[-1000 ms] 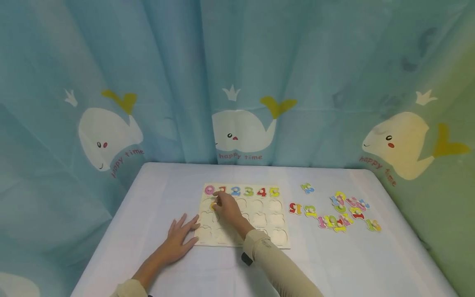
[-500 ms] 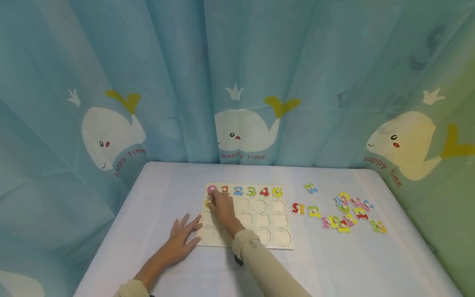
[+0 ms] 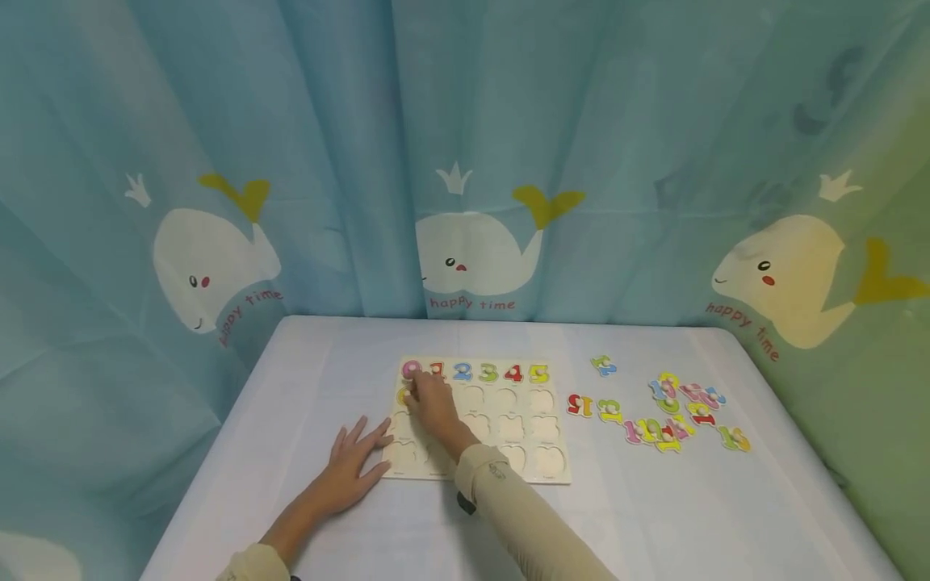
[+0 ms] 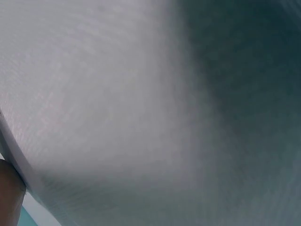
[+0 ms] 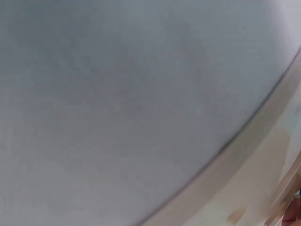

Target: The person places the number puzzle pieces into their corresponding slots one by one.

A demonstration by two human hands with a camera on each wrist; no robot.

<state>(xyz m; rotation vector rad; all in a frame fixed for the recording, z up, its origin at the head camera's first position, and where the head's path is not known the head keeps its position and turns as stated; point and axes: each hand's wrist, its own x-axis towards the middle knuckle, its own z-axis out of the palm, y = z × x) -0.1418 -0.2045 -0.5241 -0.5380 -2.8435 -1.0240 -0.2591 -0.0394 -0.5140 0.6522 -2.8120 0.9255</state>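
Note:
A pale wooden number puzzle board (image 3: 525, 411) lies flat on the table, its top row filled with the coloured digits 0 to 5. My right hand (image 3: 438, 407) is over the board's left side and pinches a yellow puzzle piece (image 3: 401, 396) at the left recess of the second row. The fingers cover most of that piece, so its digit is unclear. My left hand (image 3: 354, 466) rests with spread fingers at the board's left edge. Only a bit of hand (image 4: 10, 193) shows in the left wrist view. The right wrist view catches the board's edge (image 5: 207, 188).
Loose number pieces lie right of the board: a red-and-orange 15 (image 3: 580, 405), a yellow-green 13 (image 3: 609, 411), a green-and-blue piece (image 3: 603, 365) and an overlapping pile (image 3: 668, 432). The table (image 3: 305, 379) has a pale cover. A blue curtain (image 3: 349, 161) hangs behind.
My right hand has moved left with the yellow piece, from between the first two columns to the left recess of the second row. The left hand has stayed by the board's edge.

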